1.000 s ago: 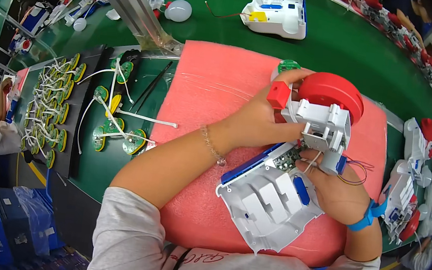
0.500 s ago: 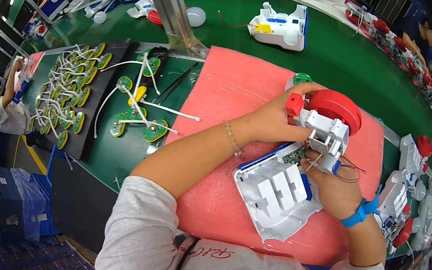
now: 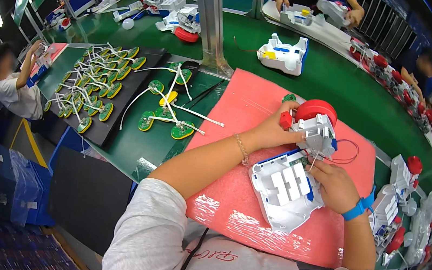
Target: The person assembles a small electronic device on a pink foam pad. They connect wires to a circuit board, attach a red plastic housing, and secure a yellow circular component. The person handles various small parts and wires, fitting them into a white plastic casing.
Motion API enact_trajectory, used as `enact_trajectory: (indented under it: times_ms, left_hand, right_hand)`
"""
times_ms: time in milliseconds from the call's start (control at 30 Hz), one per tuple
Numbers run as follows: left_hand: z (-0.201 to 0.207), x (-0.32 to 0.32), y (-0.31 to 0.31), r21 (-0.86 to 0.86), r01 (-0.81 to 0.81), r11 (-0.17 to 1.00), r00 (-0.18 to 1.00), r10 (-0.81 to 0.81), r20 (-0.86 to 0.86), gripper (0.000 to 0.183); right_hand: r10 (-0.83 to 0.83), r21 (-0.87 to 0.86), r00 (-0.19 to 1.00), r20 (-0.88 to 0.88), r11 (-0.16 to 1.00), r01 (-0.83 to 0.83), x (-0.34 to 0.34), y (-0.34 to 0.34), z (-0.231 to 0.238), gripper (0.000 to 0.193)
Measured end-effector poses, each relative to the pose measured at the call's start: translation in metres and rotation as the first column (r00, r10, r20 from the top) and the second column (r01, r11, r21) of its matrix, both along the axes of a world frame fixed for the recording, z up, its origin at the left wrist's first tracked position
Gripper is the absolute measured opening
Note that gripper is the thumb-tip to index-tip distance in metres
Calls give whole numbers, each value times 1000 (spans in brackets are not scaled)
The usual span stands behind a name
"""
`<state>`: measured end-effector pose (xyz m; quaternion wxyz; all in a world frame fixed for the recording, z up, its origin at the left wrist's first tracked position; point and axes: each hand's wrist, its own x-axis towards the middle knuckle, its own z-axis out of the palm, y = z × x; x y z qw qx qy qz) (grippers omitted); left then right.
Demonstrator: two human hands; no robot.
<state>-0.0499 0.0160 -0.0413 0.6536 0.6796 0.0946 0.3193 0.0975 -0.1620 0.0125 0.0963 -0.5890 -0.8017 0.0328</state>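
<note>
My left hand (image 3: 273, 133) is closed around a white plastic mechanism (image 3: 318, 136) with a big red wheel (image 3: 317, 111) on top and a small red block at its side. Below it, a white shell half (image 3: 282, 193) with blue edging lies open side up on a pink foam sheet (image 3: 223, 201). Part of a green circuit board shows at the shell's upper end. There my right hand (image 3: 336, 186), with a blue wristband, has its fingertips pinched beside a thin pale wire; what they grip is mostly hidden. Thin coloured wires (image 3: 353, 153) loop out beside the mechanism.
Left of the foam, several green-and-yellow circuit boards (image 3: 182, 130) with white cables lie on the bench and a black mat (image 3: 145, 74). Tweezers rest near the metal post (image 3: 212, 20). A white shell (image 3: 284, 54) sits on the green belt. Assemblies (image 3: 390, 199) stand at right; co-workers sit beyond.
My view has shifted, bringing a co-worker's hands at the top into sight. My right fingers have drawn out from under the mechanism to the shell's upper edge. The left hand keeps its hold.
</note>
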Motion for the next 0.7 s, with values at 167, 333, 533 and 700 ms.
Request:
enact_trajectory:
  times_ms: [167,333,533,700]
  left_hand:
    - [-2,-16,-7,-47,3,999,998,-5,-59,80]
    - [15,-40,1,37,27,999,965,-16,-263,76]
    - [64,-112,57,276,110,955,838,60,-542,34]
    - [62,-190,218,741,-470,480,569,806,-161,30]
  right_hand:
    - [-34,-4,984,177,999,35,-13,-2,10,30]
    - [-22,63,971,237,998,7,-17,2,5,28]
    - [-90,-15,984,-155,996,88,-6,0,-1,35]
    - [-443,90,708,-550,812,577,39,-46,-32,28]
